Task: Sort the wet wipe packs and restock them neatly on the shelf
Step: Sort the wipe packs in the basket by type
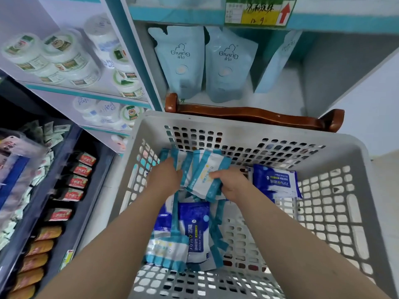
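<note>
The right hand (pixel 233 186) pinches the nearest of the teal-and-white wipe packs (pixel 205 175), thumb on its top face and fingers curled beneath, while the left hand (pixel 166 178) wraps the 9 o'clock end of the same fanned bunch, its fingertips hidden among the packs. The bunch stands tilted between the two hands, inside the grey basket (pixel 237 124), towards its 12 o'clock wall. At 3 o'clock from the right hand, just beside it, dark blue alcohol wipe packs (pixel 274 182) lie stacked on the basket floor; more of the blue kind, mixed with teal ones, lie in a loose heap at 6 o'clock, between the forearms. Beyond the basket's far rim, at 12 o'clock, runs a brown wooden chair back (pixel 248 115), and behind it the shelf (pixel 280 98) carries pale blue pouches (pixel 179 61) standing upright. A yellow price tag (pixel 257 11) sits on the shelf edge above. At 10 o'clock, white tubs (pixel 64 57) fill a neighbouring shelf
</note>
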The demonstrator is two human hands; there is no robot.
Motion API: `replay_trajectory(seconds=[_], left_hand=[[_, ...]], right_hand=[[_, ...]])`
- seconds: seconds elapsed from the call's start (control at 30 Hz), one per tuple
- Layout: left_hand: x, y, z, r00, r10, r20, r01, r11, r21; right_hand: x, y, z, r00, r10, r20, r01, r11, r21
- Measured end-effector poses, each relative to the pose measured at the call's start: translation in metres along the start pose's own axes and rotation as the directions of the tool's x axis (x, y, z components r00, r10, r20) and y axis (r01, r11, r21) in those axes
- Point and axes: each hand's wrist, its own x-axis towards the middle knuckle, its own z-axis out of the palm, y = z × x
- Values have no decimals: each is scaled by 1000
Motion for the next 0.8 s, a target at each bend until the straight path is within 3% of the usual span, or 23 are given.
replay_trajectory(seconds=[0.2,0.27,0.37,0.53,0.8], left_hand=[[19,4,0,990,-117,78,121,991,-54],[24,4,0,986,-112,120,130,981,-147],[22,5,-4,988,-57,143,99,946,-308],[5,10,-11,991,93,94,-43,899,-435],[-38,43,-14,976,170,136,-17,681,-732]], right_hand=[[13,-2,6,999,4,53,-4,1000,-9],[14,-1,8,997,17,77,-16,1000,-20],[12,2,8,993,10,122,-7,1000,-25],[1,-1,-4,967,-90,239,83,996,42],[-53,-28,-53,902,-137,410,137,990,29]])
